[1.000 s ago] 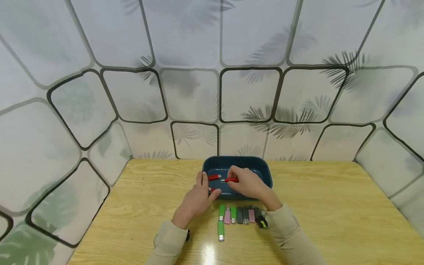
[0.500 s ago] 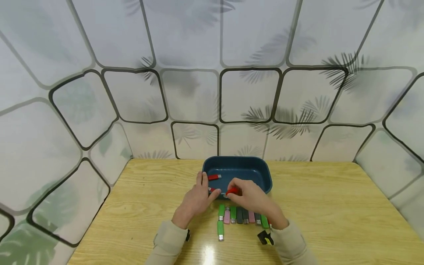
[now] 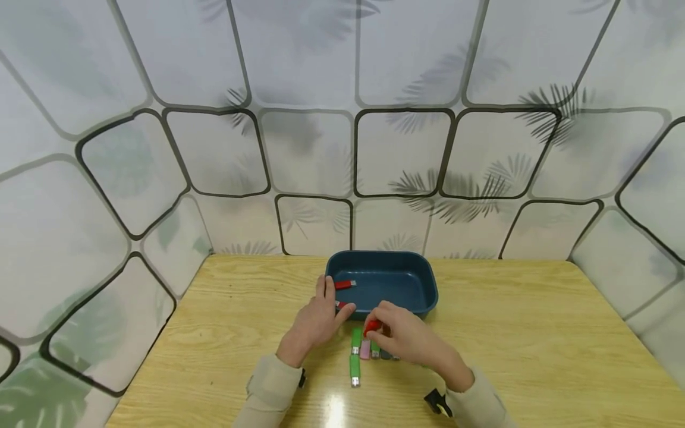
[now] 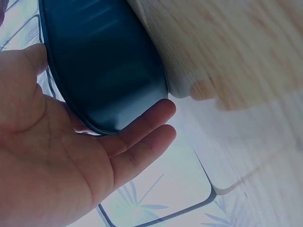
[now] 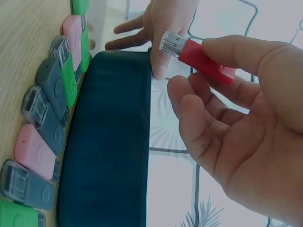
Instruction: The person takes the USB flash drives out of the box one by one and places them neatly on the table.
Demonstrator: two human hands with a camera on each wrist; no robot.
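Note:
My right hand (image 3: 407, 336) pinches a red USB stick (image 5: 203, 61) between thumb and fingers, its metal plug uncovered under a clear cap. In the head view that hand hovers over the back of a row of USB sticks, just in front of a dark blue bin (image 3: 396, 291). My left hand (image 3: 316, 324) rests at the bin's front left corner, two fingers straight along the outer wall (image 4: 118, 71) and the thumb on the front rim. Two more red USB sticks (image 3: 345, 284) lie inside the bin at its left end.
On the wooden table (image 3: 241, 297) the row holds green (image 3: 356, 337), pink (image 5: 35, 151) and dark grey USB sticks (image 5: 51, 82); my right hand covers its right part in the head view. One green stick (image 3: 355, 370) lies in front of the row. A patterned wall stands behind.
My right hand has lifted the red USB stick from inside the bin and brought it toward me, over the front rim to above the row. My left hand has stayed at the corner.

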